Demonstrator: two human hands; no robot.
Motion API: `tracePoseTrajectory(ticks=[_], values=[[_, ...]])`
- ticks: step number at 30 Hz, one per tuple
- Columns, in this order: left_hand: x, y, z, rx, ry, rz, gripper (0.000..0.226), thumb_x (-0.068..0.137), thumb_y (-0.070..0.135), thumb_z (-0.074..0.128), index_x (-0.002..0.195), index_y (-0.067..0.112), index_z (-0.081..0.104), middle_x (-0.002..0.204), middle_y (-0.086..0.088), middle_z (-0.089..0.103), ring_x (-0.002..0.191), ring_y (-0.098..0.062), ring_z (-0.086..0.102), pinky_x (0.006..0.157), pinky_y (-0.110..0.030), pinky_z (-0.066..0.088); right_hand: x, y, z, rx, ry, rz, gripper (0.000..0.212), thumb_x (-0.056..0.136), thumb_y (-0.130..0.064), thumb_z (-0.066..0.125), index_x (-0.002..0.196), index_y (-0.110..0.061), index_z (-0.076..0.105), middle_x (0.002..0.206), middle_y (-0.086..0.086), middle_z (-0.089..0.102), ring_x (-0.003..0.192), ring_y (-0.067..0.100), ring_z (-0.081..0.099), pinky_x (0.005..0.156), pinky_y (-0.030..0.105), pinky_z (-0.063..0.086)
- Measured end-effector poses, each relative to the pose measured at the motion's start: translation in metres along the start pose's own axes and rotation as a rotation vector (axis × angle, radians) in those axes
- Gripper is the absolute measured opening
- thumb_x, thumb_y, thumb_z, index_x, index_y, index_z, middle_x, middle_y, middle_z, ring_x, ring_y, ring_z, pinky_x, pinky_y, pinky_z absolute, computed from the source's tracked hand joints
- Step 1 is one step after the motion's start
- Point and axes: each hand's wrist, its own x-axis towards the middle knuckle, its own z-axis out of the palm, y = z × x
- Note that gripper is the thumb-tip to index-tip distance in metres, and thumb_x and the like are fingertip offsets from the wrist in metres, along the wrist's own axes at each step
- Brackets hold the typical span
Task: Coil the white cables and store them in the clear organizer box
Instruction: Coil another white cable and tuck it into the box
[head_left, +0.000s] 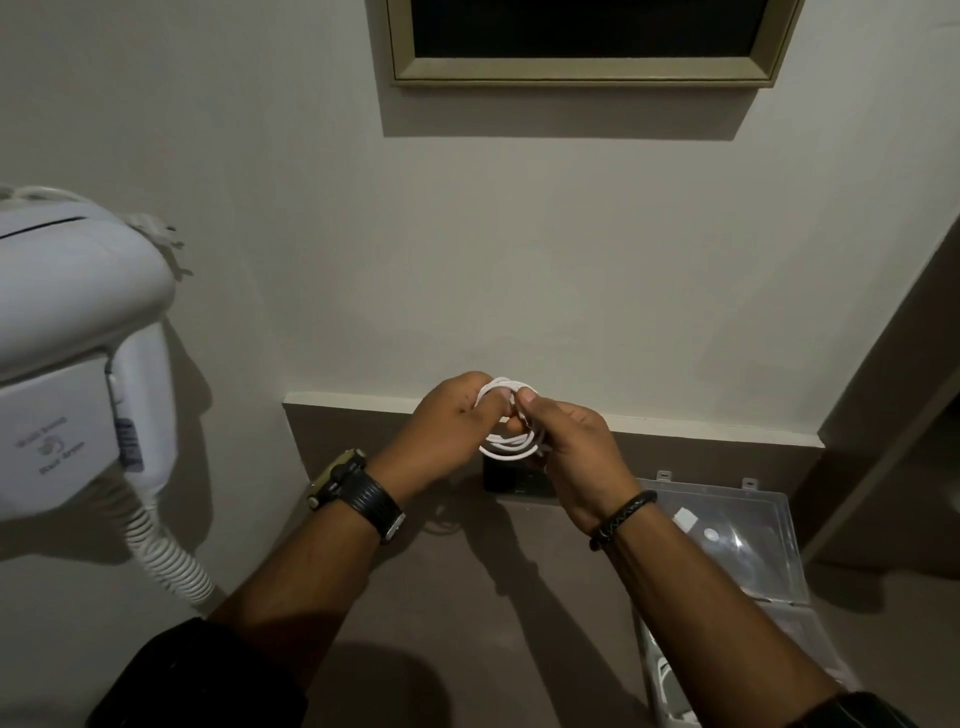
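A white cable (506, 448) is wound into a small coil and held in the air in front of the wall, above a brown counter. My left hand (447, 431) grips the coil's left side, with loops around its fingers. My right hand (569, 452) pinches the coil's right side between thumb and fingers. The clear organizer box (737, 551) lies open on the counter at the lower right, its lid leaning back. A small white item sits inside it, and more white cable shows in its near part under my right forearm.
A white wall-mounted hair dryer (67, 353) with a spiral cord (166, 556) hangs at the left. A dark small device (511, 480) sits on the counter below the hands. A framed dark panel (587, 36) hangs on the wall above. A wall edge rises at the right.
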Motion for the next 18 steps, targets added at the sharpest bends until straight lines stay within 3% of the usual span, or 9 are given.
tracePoseTrajectory(ticks=[2,5,8,11,14,18], values=[[-0.002,-0.004,-0.005,-0.192,-0.122,-0.076,0.021,0.095,0.026,0.052,0.086,0.015,0.067,0.070,0.007,0.066,0.063,-0.009,0.056,0.061,-0.029,0.040,0.000,-0.004,-0.004,-0.025,-0.021,-0.042,0.025,0.089,-0.023,0.060,0.077,-0.008,0.075,0.073,0.009,0.075,0.069,0.019,0.069,0.065,0.024,0.055],[-0.006,-0.010,-0.013,-0.634,-0.335,-0.214,0.022,0.087,0.030,0.057,0.081,0.013,0.071,0.069,0.003,0.064,0.061,-0.009,0.050,0.054,-0.026,0.031,0.000,-0.010,-0.011,-0.093,-0.058,-0.083,0.023,0.090,-0.019,0.058,0.076,-0.010,0.073,0.073,0.004,0.071,0.069,0.016,0.064,0.068,0.025,0.051],[-0.008,-0.015,-0.013,-0.880,-0.413,-0.199,0.026,0.087,0.027,0.054,0.075,0.010,0.070,0.068,0.000,0.064,0.060,-0.011,0.053,0.052,-0.024,0.033,-0.004,-0.012,-0.012,-0.069,-0.127,-0.048,0.029,0.092,-0.021,0.057,0.090,0.005,0.070,0.085,0.014,0.068,0.077,0.022,0.062,0.076,0.029,0.052],[-0.009,-0.016,-0.006,-0.946,-0.458,-0.163,0.025,0.089,0.022,0.053,0.078,0.007,0.069,0.072,-0.002,0.069,0.065,-0.012,0.060,0.061,-0.025,0.042,-0.012,-0.011,-0.014,0.070,-0.162,0.025,0.044,0.087,-0.026,0.058,0.104,0.015,0.062,0.102,0.026,0.063,0.091,0.032,0.059,0.087,0.037,0.051],[-0.009,-0.016,0.006,-0.834,-0.417,-0.129,0.025,0.091,0.018,0.053,0.082,0.005,0.071,0.076,-0.004,0.070,0.067,-0.014,0.058,0.063,-0.027,0.041,-0.018,-0.009,-0.022,0.170,-0.106,0.069,0.051,0.087,-0.025,0.055,0.113,0.019,0.054,0.110,0.031,0.053,0.099,0.036,0.048,0.095,0.048,0.039],[-0.012,-0.010,0.039,-0.616,-0.302,-0.118,0.014,0.090,0.012,0.062,0.085,0.003,0.071,0.071,-0.004,0.070,0.061,-0.010,0.061,0.053,-0.020,0.047,-0.031,-0.003,-0.047,0.215,-0.008,0.100,0.041,0.085,-0.022,0.056,0.100,0.015,0.063,0.103,0.030,0.055,0.096,0.037,0.047,0.092,0.046,0.038]])
